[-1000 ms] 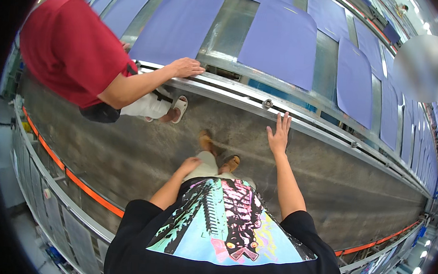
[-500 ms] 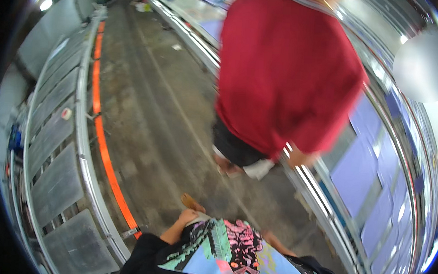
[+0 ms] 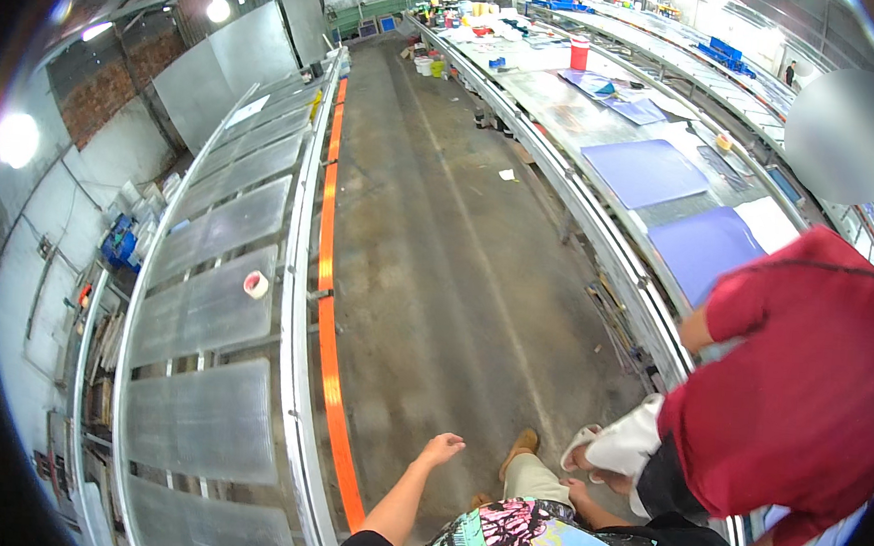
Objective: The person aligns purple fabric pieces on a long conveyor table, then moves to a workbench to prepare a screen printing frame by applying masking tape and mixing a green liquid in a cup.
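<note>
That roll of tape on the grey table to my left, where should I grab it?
Pinch the roll of tape across its outer rim, coming down from above on the aisle side. It seems to lie flat, hole up, with nothing beside it, so the rim is free. Your left hand is empty.

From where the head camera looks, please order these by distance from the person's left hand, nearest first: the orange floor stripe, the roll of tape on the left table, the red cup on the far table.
Measured from the left hand:
1. Orange floor stripe, just to its left, along the left table's foot.
2. Roll of tape, farther left, on a grey panel.
3. Red cup, far ahead on the right table.
</note>
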Tool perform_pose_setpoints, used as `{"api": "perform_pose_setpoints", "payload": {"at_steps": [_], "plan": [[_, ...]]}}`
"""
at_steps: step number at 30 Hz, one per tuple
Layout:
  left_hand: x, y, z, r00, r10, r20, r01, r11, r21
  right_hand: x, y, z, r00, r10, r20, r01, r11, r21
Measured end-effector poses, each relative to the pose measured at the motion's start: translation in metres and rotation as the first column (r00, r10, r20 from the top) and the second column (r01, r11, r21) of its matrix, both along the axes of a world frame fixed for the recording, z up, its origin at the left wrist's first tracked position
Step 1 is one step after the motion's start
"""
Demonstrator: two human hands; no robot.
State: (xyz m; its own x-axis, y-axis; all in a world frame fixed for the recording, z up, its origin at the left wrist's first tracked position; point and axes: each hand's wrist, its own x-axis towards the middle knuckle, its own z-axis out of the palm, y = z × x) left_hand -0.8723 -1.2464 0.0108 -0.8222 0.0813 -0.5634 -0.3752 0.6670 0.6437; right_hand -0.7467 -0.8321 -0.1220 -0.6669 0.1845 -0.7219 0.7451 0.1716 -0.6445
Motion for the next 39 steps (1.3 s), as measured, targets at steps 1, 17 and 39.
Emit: {"api": "perform_pose_setpoints", "payload": {"at_steps": [1,17,39], "plan": [[-0.029,-0.004,0.004,0.995,0.085,0.061,-0.091,0.991,0.1,-0.02,-0.01,-0.028,0.998,0.048,-0.051,-0.046,0.998,0.035],[-0.269,-0.181,-0.035,0.763,0.581,0.285,-0.588,0.806,-0.067,-0.696,-0.127,0.002,0.604,0.796,-0.039,-0.677,0.538,0.502],[-1.095,-0.587,0.012,0.783,0.615,-0.093,-0.607,0.788,0.107,-1.196,-0.436,0.037,0.941,0.309,0.14,-0.333,0.919,0.212]]}}
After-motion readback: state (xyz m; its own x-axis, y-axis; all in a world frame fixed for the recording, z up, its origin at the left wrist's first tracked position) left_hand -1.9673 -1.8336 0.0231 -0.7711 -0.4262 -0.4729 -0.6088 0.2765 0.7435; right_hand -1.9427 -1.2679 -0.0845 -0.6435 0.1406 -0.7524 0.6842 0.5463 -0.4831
